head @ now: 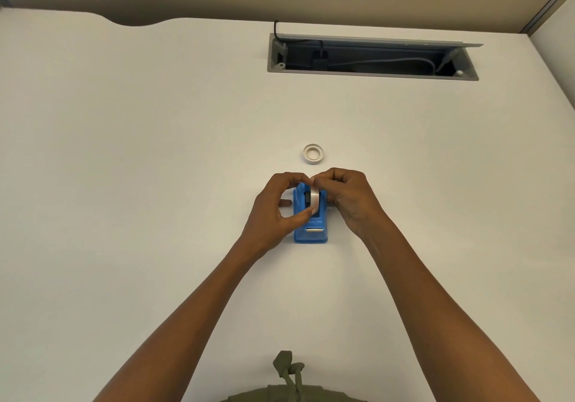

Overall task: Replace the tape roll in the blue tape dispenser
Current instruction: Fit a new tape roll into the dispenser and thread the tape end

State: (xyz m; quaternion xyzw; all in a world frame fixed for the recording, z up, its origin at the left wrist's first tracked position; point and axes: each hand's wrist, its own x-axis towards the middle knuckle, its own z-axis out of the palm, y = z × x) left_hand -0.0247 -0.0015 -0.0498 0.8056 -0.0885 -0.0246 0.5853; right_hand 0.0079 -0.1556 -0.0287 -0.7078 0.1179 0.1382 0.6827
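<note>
Blue plastic at the centre of the white desk (124,183): the tape dispenser (310,233) stands between our two hands; the left hand (273,211) pinches the clear tape roll (314,197) thumb below and fingers above, the right hand (348,197) closed on its top edge, the roll upright in the dispenser's cradle; another roll (313,153) lies flat just beyond. We judge the roll light, stiff and slick; best held by its rim, clear of the sticky end.
</note>
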